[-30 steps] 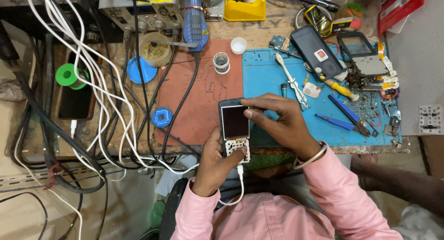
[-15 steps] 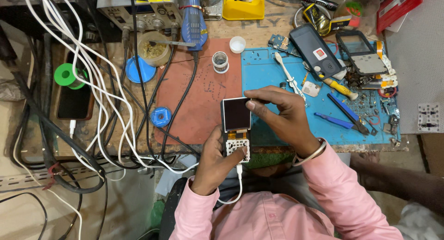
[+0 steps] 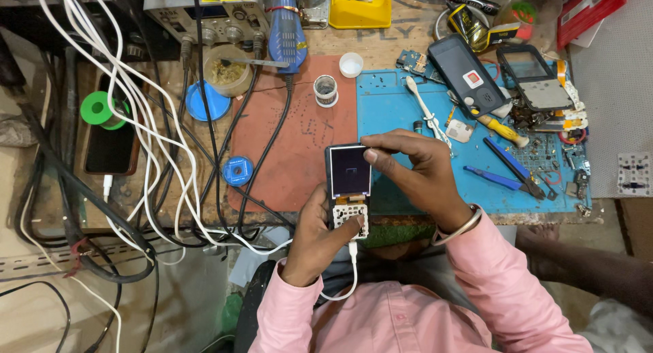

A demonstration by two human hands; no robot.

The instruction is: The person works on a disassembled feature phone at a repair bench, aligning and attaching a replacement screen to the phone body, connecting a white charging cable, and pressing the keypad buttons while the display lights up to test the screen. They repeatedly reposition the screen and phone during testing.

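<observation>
Just below the centre of the frame, at the near edge of the tabletop (image 3: pixel 401 37), the small keypad phone (image 3: pixel 348 190) is held upright between both hands, its glossy dark screen uppermost and its pale keypad below. The left hand (image 3: pixel 318 232) is curled around the lower body from the left, thumb lying across the keypad; the right hand (image 3: pixel 416 175) arches over from the right, its fingertips pressed together on the upper right corner of the screen. A thin white cable (image 3: pixel 350 275) leaves the bottom of the phone and loops down over the pink shirt. Open room is scarce: the only bare surfaces are the matte rust-red mat (image 3: pixel 299 142) just left of the phone and a patch of the blue rubber mat (image 3: pixel 388 108) above the right hand. To the right that mat is crowded with a yellow-handled screwdriver (image 3: pixel 500 128), blue tweezers (image 3: pixel 493 178) and a white brush (image 3: pixel 425 108); a dark phone shell (image 3: pixel 466 77) lies further up. Black and white wires (image 3: pixel 136 122) tangle across the left third, partly covering a dark phone (image 3: pixel 109 145) lying flat beside a green spool (image 3: pixel 101 109). Equipment along the top edge is cut off, and the small parts at far right are too fine to tell apart.
</observation>
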